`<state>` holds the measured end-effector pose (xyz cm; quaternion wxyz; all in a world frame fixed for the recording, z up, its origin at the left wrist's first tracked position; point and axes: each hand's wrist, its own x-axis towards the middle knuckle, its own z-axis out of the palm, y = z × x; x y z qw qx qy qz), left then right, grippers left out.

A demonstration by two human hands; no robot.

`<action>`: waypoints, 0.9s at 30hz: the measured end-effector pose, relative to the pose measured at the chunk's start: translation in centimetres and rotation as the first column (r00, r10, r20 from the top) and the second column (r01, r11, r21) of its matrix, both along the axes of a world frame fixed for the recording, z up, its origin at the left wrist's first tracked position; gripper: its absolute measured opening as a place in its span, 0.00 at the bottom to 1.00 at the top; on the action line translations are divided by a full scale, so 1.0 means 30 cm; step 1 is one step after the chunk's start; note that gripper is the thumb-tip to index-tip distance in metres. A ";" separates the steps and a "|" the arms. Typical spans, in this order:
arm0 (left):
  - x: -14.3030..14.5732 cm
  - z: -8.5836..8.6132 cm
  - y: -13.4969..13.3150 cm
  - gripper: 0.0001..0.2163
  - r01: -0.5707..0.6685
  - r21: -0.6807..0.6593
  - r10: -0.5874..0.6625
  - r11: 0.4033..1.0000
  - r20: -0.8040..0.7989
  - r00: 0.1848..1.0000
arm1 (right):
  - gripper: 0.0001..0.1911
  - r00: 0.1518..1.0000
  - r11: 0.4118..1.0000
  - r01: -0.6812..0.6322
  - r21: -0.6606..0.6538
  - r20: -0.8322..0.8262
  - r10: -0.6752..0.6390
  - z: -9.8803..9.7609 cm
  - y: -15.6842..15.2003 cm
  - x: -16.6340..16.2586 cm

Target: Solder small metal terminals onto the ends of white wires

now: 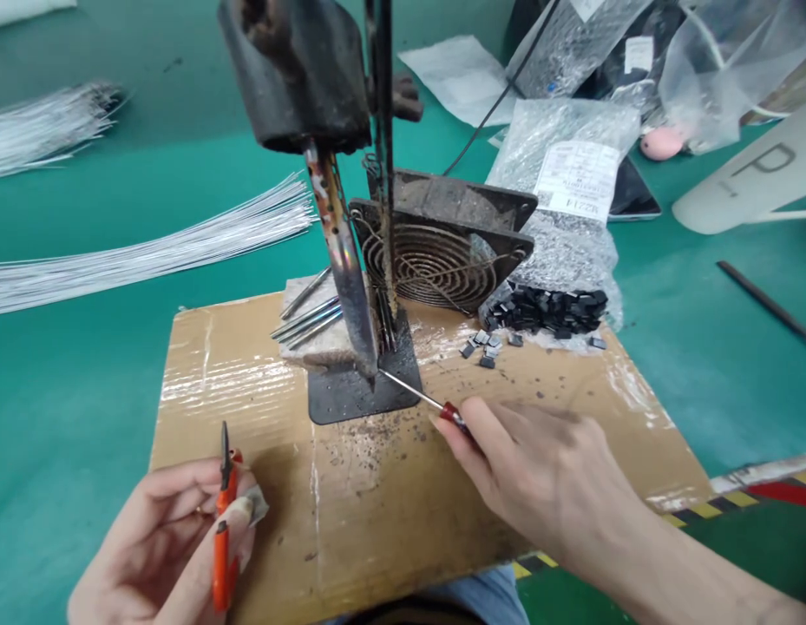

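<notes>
Label (577, 178) on the bubble-wrap bag (572, 247) carries printing, of which "M2214" seems legible; the smaller lines blur. A white cup-like vessel (741, 174) at the right bears a large dark character that looks like a P. A second white label (638, 54), on the wrapped goods behind, is too small to read.

A green work surface (64, 382) spreads across the view, with a glossy, speckled cardboard sheet (389, 529) on its near part. Two bundles of thin pale wires (200, 236) lie at the left, and yellow-and-black striped tape (705, 509) shows near the lower right. A dusty fan (435, 260) stands behind the mounted heating iron (344, 260), whose dark tip points down over a black plate (363, 401). Small black pieces (559, 308) lie heaped at the mouth of the bag, a few loose on the cardboard.

The right hand (539, 460) has its fingers closed round a red-handled tool (451, 414); the thin metal shaft runs out ahead of the grip to the iron's tip, contact uncertain. The left hand (161, 538) holds orange-handled cutters (221, 547) between thumb and fingers, dark points upward, and pinches a small translucent piece (258, 505) beside them
</notes>
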<state>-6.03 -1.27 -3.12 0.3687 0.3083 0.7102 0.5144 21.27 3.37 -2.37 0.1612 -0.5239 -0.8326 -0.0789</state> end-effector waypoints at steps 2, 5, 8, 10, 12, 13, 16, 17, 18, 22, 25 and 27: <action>-0.006 -0.006 0.001 0.18 0.012 0.044 -0.011 0.999 -0.008 1.000 | 0.22 1.000 1.000 0.016 0.015 0.026 -0.017 -0.006 -0.002 -0.034; -0.018 -0.015 0.003 0.17 -0.001 0.095 0.001 0.995 -0.001 1.000 | 0.22 0.999 0.997 -0.037 -0.065 -0.001 0.037 -0.003 -0.024 -0.092; -0.031 -0.017 0.002 0.16 -0.049 0.164 0.042 0.985 0.043 0.998 | 0.25 0.953 0.938 -0.277 -0.210 -0.187 0.239 0.002 -0.052 -0.119; -0.038 -0.014 -0.001 0.15 -0.072 0.217 0.056 0.973 0.078 0.995 | 0.25 0.943 0.939 -0.273 -0.210 -0.253 0.217 -0.003 -0.060 -0.112; -0.043 -0.009 -0.007 0.15 -0.101 0.244 0.078 0.965 0.103 0.992 | 0.24 0.976 0.983 -0.107 -0.148 -0.202 0.076 -0.014 -0.064 -0.101; -0.044 -0.007 -0.011 0.14 -0.120 0.253 0.093 0.960 0.114 0.989 | 0.23 0.989 0.993 -0.022 -0.113 -0.149 0.005 -0.020 -0.068 -0.100; -0.047 -0.004 -0.025 0.14 -0.173 0.277 0.134 0.945 0.152 0.979 | 0.24 0.994 0.990 -0.062 -0.127 -0.093 0.050 -0.028 -0.098 -0.123; -0.050 -0.004 -0.030 0.14 -0.175 0.282 0.132 0.943 0.163 0.978 | 0.24 0.980 0.972 -0.164 -0.166 -0.139 0.141 -0.027 -0.112 -0.135; -0.053 -0.003 -0.036 0.13 -0.167 0.286 0.123 0.943 0.166 0.978 | 0.24 0.956 0.948 -0.253 -0.193 -0.200 0.214 -0.024 -0.125 -0.147; -0.079 0.010 -0.050 0.13 -0.122 0.291 0.084 0.949 0.138 0.987 | 0.25 0.970 0.984 -0.125 -0.124 -0.223 0.095 -0.018 -0.146 -0.161; -0.115 0.021 -0.055 0.14 -0.151 0.303 0.123 0.941 0.109 0.986 | 0.26 0.992 0.993 0.109 -0.055 -0.050 -0.112 -0.023 -0.155 -0.166; -0.149 0.014 -0.062 0.15 -0.180 0.301 0.169 0.936 0.065 0.984 | 0.26 0.996 0.994 -0.023 -0.109 -0.089 0.013 -0.027 -0.173 -0.179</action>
